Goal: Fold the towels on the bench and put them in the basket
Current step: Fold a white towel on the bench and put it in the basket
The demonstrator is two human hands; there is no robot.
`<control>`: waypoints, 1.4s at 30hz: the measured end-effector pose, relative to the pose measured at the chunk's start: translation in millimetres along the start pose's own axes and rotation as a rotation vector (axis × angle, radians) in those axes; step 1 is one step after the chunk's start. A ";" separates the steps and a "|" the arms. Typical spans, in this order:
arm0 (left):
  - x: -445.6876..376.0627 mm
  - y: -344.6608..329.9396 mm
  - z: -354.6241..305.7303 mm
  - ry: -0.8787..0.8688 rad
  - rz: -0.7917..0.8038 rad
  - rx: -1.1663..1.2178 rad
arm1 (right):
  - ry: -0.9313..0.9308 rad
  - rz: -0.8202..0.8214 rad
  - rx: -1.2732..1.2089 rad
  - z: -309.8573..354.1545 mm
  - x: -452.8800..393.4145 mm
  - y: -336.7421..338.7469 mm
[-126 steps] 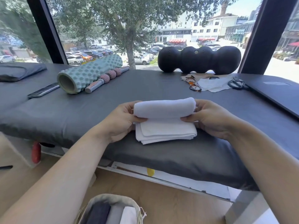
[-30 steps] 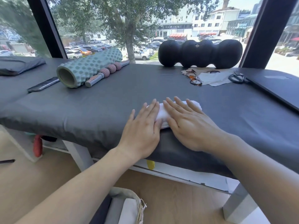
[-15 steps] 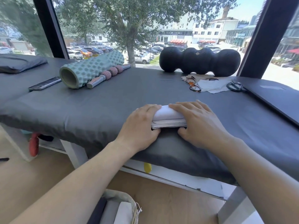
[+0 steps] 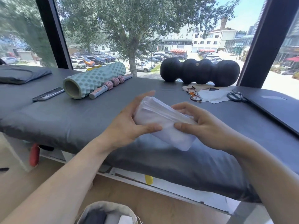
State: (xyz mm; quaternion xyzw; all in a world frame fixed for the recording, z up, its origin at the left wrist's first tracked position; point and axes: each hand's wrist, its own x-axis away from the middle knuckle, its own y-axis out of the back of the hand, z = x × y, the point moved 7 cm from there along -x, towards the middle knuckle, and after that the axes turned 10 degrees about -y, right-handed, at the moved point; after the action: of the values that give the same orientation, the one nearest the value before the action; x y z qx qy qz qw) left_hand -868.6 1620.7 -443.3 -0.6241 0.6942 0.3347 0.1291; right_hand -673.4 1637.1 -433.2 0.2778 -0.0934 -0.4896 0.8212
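A white towel (image 4: 163, 120), folded into a thick compact bundle, is held above the grey padded bench (image 4: 68, 120), tilted with its stacked edges facing up. My left hand (image 4: 129, 125) grips its left end, thumb on the front. My right hand (image 4: 203, 126) holds the right end, thumb pressed on the front and fingers curled over the top. On the floor at the bottom edge stands a beige fabric basket (image 4: 103, 207) with dark, grey and white folded towels inside.
On the bench lie a teal foam roller (image 4: 92, 80), a pink massage stick (image 4: 110, 85), a phone (image 4: 48, 94), a black peanut-shaped roller (image 4: 199, 72), glasses (image 4: 194, 94) by a white cloth (image 4: 215, 95), scissors (image 4: 235, 96) and a dark laptop (image 4: 275, 105). Window glass behind.
The towel was pressed flat on the bench under both palms, then gripped at its ends. Now both hands have lifted it off the bench and tilted it.
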 end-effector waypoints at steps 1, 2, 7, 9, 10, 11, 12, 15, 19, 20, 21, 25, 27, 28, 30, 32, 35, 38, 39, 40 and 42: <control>2.6 -1.1 5.3 0.025 0.026 -0.014 | -0.008 0.012 0.031 -2.2 -0.4 -1.2; 5.5 -4.1 11.4 0.058 0.049 -0.005 | -0.020 0.023 0.053 -5.2 -0.5 -1.9; 15.9 -12.7 27.7 0.144 0.016 0.069 | -0.060 -0.001 0.132 -7.9 1.4 -4.1; 17.1 -13.8 30.0 0.151 0.005 0.073 | -0.086 -0.050 0.210 -7.3 1.0 -4.0; 17.5 -13.8 31.5 0.153 -0.001 0.066 | -0.103 -0.066 0.240 -7.1 1.0 -4.5; 17.8 -13.6 32.1 0.154 -0.009 0.049 | -0.118 -0.080 0.258 -6.6 1.1 -4.8; 17.9 -13.2 33.5 0.156 -0.016 0.025 | -0.132 -0.082 0.273 -6.4 1.4 -5.4; 19.2 -13.3 34.2 0.174 -0.045 -0.016 | -0.170 -0.063 0.329 -6.4 2.0 -7.0; 24.2 -12.7 29.5 0.186 -0.125 -0.026 | -0.189 -0.092 0.363 -3.7 2.6 -8.2; 25.1 -11.4 29.2 0.172 -0.146 -0.052 | -0.193 -0.120 0.344 -3.7 2.2 -7.8; 26.1 -10.0 28.4 0.162 -0.166 -0.073 | -0.200 -0.150 0.313 -4.3 1.1 -6.5; 26.8 -3.0 29.4 0.163 -0.259 -0.020 | -0.320 -0.113 0.229 -13.2 -1.4 -5.9; 27.3 -3.1 27.9 0.158 -0.230 0.037 | -0.382 -0.061 0.309 -17.0 0.8 -5.7; 27.8 -3.6 25.8 0.151 -0.175 0.011 | -0.385 -0.052 0.321 -17.1 1.8 -5.2; 29.5 -5.4 19.5 0.130 -0.024 -0.115 | -0.362 -0.058 0.260 -15.4 4.3 -3.3; 30.1 -7.0 10.0 0.113 0.061 -0.217 | -0.331 -0.067 0.193 -14.8 6.3 -2.3; 27.5 -5.8 6.4 0.171 0.037 -0.252 | -0.291 -0.112 0.168 -14.0 7.1 -0.1; 27.0 -6.3 11.1 0.254 0.021 -0.243 | -0.191 -0.234 0.311 -4.2 7.7 -0.3; 26.1 -5.6 9.7 0.240 0.021 -0.259 | -0.164 -0.265 0.353 0.4 8.9 -1.2; 25.8 -4.0 7.3 0.214 0.016 -0.275 | -0.147 -0.285 0.382 3.9 10.2 -2.1; 27.2 1.3 0.8 0.148 -0.004 -0.303 | -0.134 -0.277 0.410 6.9 12.1 -5.2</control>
State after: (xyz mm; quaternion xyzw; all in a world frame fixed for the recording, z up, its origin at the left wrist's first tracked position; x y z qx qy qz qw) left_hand -875.2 1600.0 -459.7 -0.6607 0.6421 0.3884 -0.0172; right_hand -674.1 1622.3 -431.8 0.4157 -0.2061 -0.5855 0.6647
